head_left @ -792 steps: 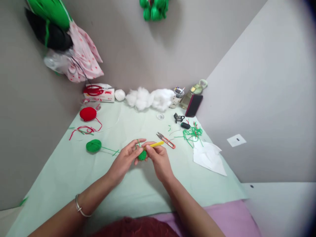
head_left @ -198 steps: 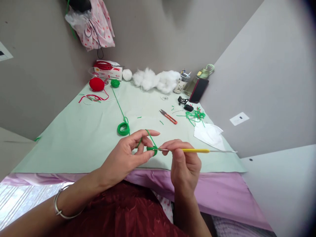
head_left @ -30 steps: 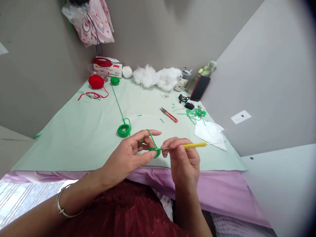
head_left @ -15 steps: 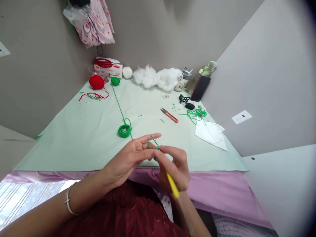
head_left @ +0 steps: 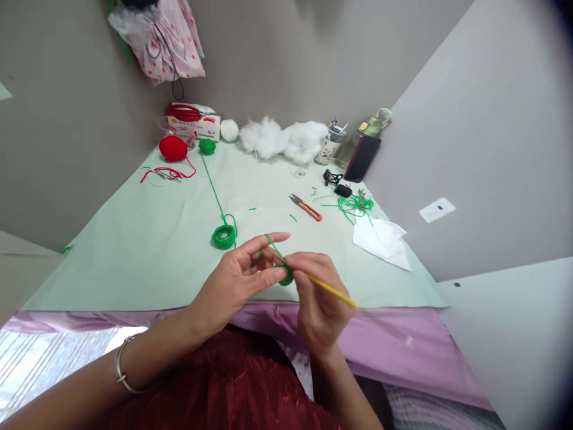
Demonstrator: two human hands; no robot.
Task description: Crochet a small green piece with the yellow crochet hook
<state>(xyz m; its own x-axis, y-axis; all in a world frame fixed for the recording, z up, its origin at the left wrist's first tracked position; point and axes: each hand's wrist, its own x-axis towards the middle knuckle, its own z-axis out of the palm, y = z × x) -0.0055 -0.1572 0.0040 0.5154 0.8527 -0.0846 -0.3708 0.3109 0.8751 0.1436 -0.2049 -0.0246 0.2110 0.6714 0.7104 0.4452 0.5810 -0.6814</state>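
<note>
My left hand (head_left: 239, 275) pinches a small green crochet piece (head_left: 286, 276) between thumb and fingers, with its index finger stretched out. Green yarn runs over that finger down to the piece. My right hand (head_left: 321, 292) grips a yellow-handled crochet hook (head_left: 335, 291) like a pencil; its tip meets the piece, partly hidden by fingers. On the table to the left of my hands lies a coil of green yarn (head_left: 223, 236), and a strand leads from it to a small green ball (head_left: 207, 147) farther back.
Orange thread snips (head_left: 306, 207) lie beyond my hands. At the right are green yarn scraps (head_left: 356, 205), a white paper (head_left: 380, 243) and a leaning phone (head_left: 363, 158). Along the back stand white stuffing (head_left: 282, 141), a pen cup (head_left: 330, 147) and a red yarn ball (head_left: 173, 148).
The hook's handle has swung from pointing down toward me to pointing out to the right. My right hand has turned with it, and more of the green piece shows.
</note>
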